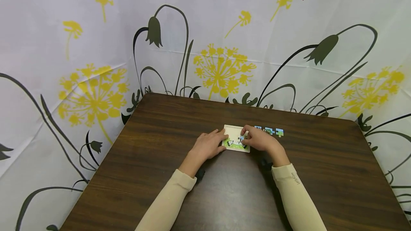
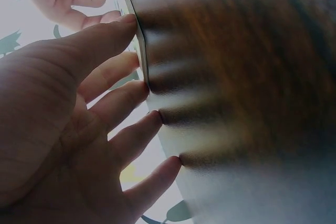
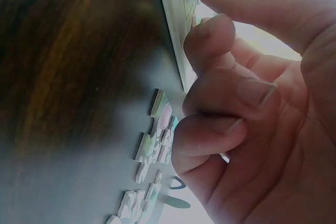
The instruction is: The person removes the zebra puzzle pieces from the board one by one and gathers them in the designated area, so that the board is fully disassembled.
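Observation:
In the head view a small light-framed jigsaw puzzle board [image 1: 232, 130] lies on the table, its lower part filled with green, black and white picture pieces. My left hand [image 1: 209, 144] rests at the board's left side, fingers spread. In the left wrist view, the thumb [image 2: 113, 32] touches the board's edge [image 2: 140, 51], and several fingertips rest on the tabletop. Over the board's right half, my right hand [image 1: 260, 140] pinches a small bluish puzzle piece [image 1: 241, 138] between thumb and index finger. Its other fingers [image 3: 210, 135] are curled in the right wrist view, where the pinched piece is mostly hidden.
Several loose puzzle pieces [image 1: 279, 132] lie in a row right of the board, partly behind my right hand; more of them [image 3: 152, 142] show in the right wrist view. The dark wooden table [image 1: 167, 127] ends at a flower-printed curtain [image 1: 224, 27].

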Demonstrator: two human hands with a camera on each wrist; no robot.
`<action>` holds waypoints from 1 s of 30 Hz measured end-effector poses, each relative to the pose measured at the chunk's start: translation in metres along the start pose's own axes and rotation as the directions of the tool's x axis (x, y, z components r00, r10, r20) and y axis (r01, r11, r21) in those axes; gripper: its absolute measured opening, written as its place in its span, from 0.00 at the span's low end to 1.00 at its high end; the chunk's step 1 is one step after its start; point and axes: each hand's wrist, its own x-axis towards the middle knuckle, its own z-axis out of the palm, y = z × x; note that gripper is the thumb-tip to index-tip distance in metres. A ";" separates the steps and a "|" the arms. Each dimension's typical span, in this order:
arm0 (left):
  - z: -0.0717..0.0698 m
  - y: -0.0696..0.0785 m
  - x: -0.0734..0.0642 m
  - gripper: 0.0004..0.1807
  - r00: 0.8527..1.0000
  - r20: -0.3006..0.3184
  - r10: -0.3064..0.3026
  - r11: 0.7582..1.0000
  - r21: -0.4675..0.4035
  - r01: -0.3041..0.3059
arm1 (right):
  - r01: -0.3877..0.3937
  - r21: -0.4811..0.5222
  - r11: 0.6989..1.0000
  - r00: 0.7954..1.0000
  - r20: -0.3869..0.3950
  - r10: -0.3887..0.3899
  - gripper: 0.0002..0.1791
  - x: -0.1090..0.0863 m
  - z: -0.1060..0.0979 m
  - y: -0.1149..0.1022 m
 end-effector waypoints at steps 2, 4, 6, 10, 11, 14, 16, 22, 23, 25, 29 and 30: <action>-0.001 0.000 0.000 0.31 1.000 0.002 -0.001 1.000 -0.002 0.001 | 0.007 0.011 1.000 1.000 0.001 -0.007 0.15 0.000 -0.001 0.000; -0.002 0.000 0.000 0.31 1.000 0.003 -0.001 1.000 -0.002 0.002 | 0.019 0.019 1.000 1.000 -0.001 -0.019 0.15 0.000 -0.002 0.001; -0.002 0.000 0.001 0.31 1.000 0.002 -0.004 1.000 -0.001 0.004 | 0.028 0.027 0.999 1.000 -0.008 -0.028 0.15 0.001 -0.003 0.001; -0.001 0.000 0.001 0.31 1.000 -0.003 -0.008 1.000 0.009 0.008 | 0.041 0.044 0.998 0.999 -0.024 -0.040 0.15 0.001 -0.001 0.002; 0.000 0.000 0.000 0.31 1.000 -0.007 -0.005 1.000 0.013 0.005 | 0.038 0.050 0.998 0.999 -0.023 -0.037 0.15 0.001 0.000 0.002; 0.002 0.002 -0.004 0.31 1.000 -0.004 0.001 1.000 0.005 0.000 | 0.024 0.056 0.998 1.000 -0.012 -0.024 0.16 0.000 0.004 0.004; 0.004 0.003 -0.006 0.31 1.000 0.000 0.002 1.000 -0.006 -0.002 | 0.011 0.056 0.998 1.000 -0.008 -0.011 0.16 -0.001 0.006 0.005; 0.001 0.002 -0.005 0.30 1.000 -0.011 0.008 1.000 -0.005 -0.008 | 0.003 0.064 0.998 0.999 -0.036 0.000 0.17 0.000 0.007 0.005; 0.000 0.002 -0.004 0.30 1.000 -0.012 0.010 1.000 -0.002 -0.010 | 0.003 0.067 0.998 0.999 -0.038 0.000 0.18 0.000 0.006 0.005; -0.001 0.001 -0.003 0.30 1.000 -0.011 0.012 1.000 0.002 -0.012 | 0.009 0.065 0.998 0.999 -0.037 -0.007 0.18 0.001 0.005 0.005; -0.003 0.002 -0.003 0.30 1.000 -0.015 0.015 1.000 -0.001 -0.015 | 0.019 0.051 0.999 0.999 -0.042 -0.017 0.18 0.000 0.002 0.006; -0.003 0.002 -0.003 0.30 1.000 -0.018 0.017 1.000 -0.001 -0.017 | 0.025 0.051 0.998 0.999 -0.047 -0.023 0.18 0.000 0.000 0.006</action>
